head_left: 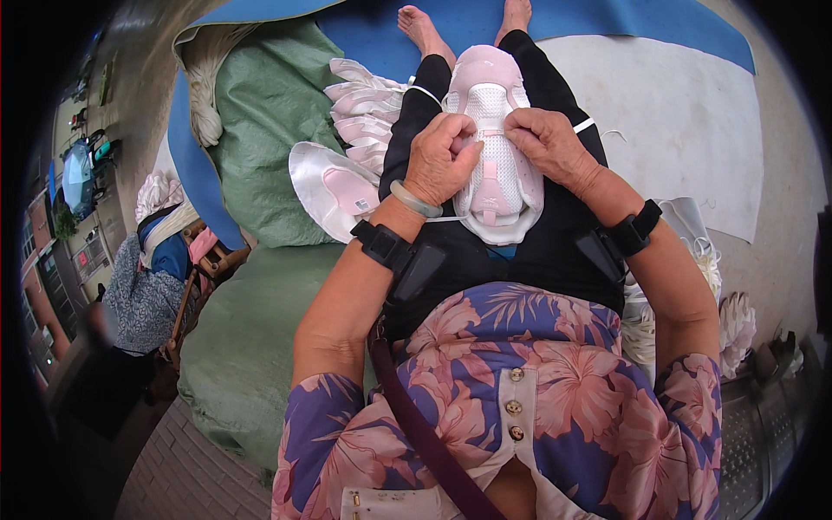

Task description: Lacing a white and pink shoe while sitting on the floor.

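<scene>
A pink-and-white shoe upper [490, 74] lies lengthwise over my black-trousered thighs, its mesh tongue facing up. Across its middle runs a thin white shoelace [491, 133]. My left hand [446, 156] is closed in a pinch at the left edge of the tongue, its fingertips on the lace. From the other side my right hand [555, 149] pinches the lace near the right eyelet edge. The lace ends inside both hands are hidden. Left of my lap lies another pink-and-white shoe upper [334, 192], beside a row of stacked pink uppers [362, 113].
Green woven sacks [269, 139] fill my left side. A blue mat [598, 17] and a white sheet [685, 130] spread ahead and right. More laced uppers [693, 251] lie by my right elbow. A person in a patterned top [147, 290] sits at far left.
</scene>
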A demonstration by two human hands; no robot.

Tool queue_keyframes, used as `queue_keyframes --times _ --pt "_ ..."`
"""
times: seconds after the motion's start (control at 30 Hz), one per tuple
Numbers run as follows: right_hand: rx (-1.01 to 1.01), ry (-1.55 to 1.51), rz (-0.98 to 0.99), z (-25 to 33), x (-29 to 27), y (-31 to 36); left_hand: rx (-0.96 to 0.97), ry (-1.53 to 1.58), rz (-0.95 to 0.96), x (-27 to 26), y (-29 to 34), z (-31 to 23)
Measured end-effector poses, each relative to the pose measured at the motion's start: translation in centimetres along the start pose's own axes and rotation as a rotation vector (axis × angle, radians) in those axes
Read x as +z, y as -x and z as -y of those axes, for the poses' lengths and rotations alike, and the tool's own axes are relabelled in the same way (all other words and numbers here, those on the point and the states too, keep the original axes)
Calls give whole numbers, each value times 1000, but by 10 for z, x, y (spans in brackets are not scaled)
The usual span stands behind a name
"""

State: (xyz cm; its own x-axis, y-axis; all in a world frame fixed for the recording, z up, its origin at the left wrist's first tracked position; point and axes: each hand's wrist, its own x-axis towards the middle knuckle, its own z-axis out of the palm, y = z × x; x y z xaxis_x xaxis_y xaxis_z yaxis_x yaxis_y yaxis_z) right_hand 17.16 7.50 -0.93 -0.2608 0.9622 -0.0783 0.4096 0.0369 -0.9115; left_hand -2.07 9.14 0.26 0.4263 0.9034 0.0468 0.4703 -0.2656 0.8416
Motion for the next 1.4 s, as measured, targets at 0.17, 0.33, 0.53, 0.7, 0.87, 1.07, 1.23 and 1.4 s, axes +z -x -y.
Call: queue_keyframes --times 0.17,0.33,0.53,0.7,0.87,1.07,1.23,1.4 --pt "-178 245 -106 -6 15 2 24 -38 -22 6 0 1" --pt "67 146 -153 6 10 7 -7 -61 -26 5 -1 1" --pt "63 -9 -144 -5 11 6 -27 -52 6 3 -3 1" --pt "-91 256 -245 7 27 1 26 -95 -34 6 0 5" --pt "-21 189 -183 0 22 -1 127 -140 -74 9 2 5" --pt "101 20 -169 -9 22 5 87 -163 -75 15 9 -5" --pt "136 -44 -229 -8 27 5 192 -195 -98 12 -1 -2" --pt "148 6 -278 -3 34 1 165 -187 -66 8 -2 -3"
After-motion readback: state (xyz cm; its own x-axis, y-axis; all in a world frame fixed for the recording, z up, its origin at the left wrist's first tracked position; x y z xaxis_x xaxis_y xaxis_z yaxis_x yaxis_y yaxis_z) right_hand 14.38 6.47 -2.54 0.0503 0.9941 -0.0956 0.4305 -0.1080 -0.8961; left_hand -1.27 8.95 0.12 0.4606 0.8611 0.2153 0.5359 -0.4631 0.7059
